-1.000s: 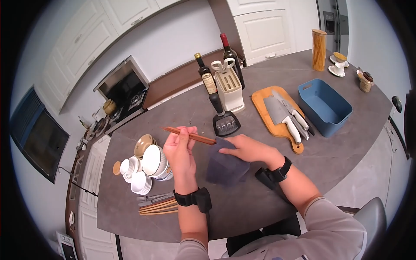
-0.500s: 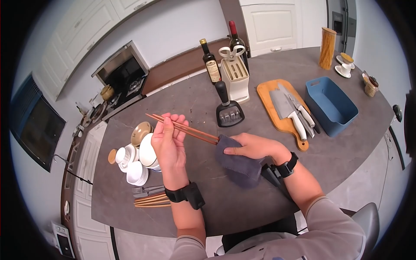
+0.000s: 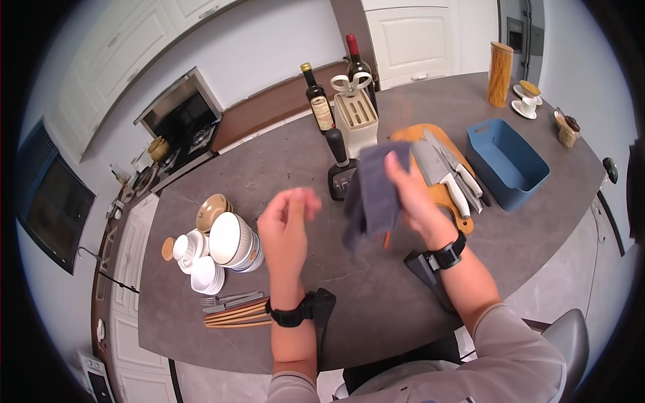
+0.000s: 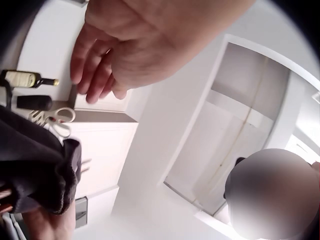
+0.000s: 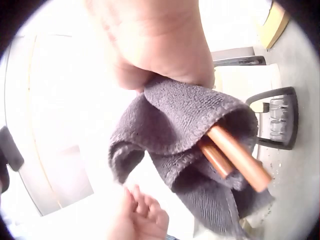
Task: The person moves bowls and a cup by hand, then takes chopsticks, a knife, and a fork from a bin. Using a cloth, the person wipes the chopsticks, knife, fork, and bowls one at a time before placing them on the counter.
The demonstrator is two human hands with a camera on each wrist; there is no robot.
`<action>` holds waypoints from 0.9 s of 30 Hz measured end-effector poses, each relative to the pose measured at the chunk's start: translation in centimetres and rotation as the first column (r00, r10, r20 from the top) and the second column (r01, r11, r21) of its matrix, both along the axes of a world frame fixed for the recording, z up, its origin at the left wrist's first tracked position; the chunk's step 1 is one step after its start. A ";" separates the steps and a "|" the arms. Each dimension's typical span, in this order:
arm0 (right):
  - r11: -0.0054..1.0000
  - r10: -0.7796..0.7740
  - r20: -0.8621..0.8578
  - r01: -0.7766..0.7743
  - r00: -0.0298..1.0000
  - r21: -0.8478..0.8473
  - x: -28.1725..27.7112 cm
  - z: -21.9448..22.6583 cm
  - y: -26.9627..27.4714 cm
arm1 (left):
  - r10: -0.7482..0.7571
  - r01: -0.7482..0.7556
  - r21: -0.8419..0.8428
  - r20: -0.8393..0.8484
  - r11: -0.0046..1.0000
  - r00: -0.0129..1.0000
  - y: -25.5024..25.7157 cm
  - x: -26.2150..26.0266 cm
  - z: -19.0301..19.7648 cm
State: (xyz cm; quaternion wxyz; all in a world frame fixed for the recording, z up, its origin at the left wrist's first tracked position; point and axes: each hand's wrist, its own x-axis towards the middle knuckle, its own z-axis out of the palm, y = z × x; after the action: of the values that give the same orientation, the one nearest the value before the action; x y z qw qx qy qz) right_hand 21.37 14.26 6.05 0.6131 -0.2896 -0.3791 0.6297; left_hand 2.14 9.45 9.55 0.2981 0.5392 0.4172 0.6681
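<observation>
My right hand (image 3: 420, 208) holds a dark grey cloth (image 3: 377, 191) wrapped around a pair of reddish-brown chopsticks (image 5: 237, 156). Their ends stick out of the folds in the right wrist view, while in the head view only a small tip shows below the cloth. Most of their length is hidden. To the left, a short gap from the cloth, my left hand (image 3: 285, 225) is raised over the table with loosely bent fingers and nothing in it. In the left wrist view those fingers (image 4: 95, 70) hang free, apart from the cloth.
Chopsticks (image 3: 235, 316), cutlery (image 3: 232, 300) and stacked bowls (image 3: 230, 240) lie at the left. A meat claw (image 3: 341, 178), knife block (image 3: 356, 121) and bottles (image 3: 318, 104) stand behind the hands. At right are a board (image 3: 443, 198) with knives and a blue bin (image 3: 508, 164).
The left hand has let go of the chopsticks and drawn slightly away. My right hand has lifted and turned the cloth upward, with the chopsticks now mostly inside it.
</observation>
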 end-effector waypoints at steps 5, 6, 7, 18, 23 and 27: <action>0.999 0.041 -0.296 -0.030 0.954 0.042 1.9 0.7 0.5 | -0.416 0.177 -0.516 -0.393 0.838 0.820 -1.6 1.3 -0.7; 0.999 0.039 -0.293 -0.029 0.955 0.041 1.6 0.7 0.4 | -0.426 0.196 -0.455 -0.484 0.869 0.764 -0.9 1.9 -2.2; 0.998 0.044 -0.303 -0.030 0.952 0.053 1.2 0.7 0.3 | -0.392 0.217 -0.356 -0.554 0.909 0.734 -0.2 2.5 -3.3; 0.993 0.013 -0.223 0.014 0.975 0.118 0.3 0.4 -0.2 | -0.739 0.547 -0.692 0.030 0.471 0.673 1.1 2.3 -3.1; 0.993 0.016 -0.208 0.009 0.978 0.119 -0.1 0.4 -0.6 | -0.653 0.558 -0.595 0.071 0.578 0.754 0.9 1.9 -2.4; 0.990 0.054 -0.069 -0.044 0.996 0.135 -1.8 -0.4 -1.3 | -0.551 0.493 -0.422 -0.019 0.761 0.835 1.7 1.5 -3.9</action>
State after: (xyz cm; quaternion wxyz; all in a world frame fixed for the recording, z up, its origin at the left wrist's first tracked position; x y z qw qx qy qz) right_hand 19.55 12.92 5.60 0.6287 -0.2156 -0.4051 0.6278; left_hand 3.68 11.18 5.67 0.5458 0.6072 0.3978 0.4185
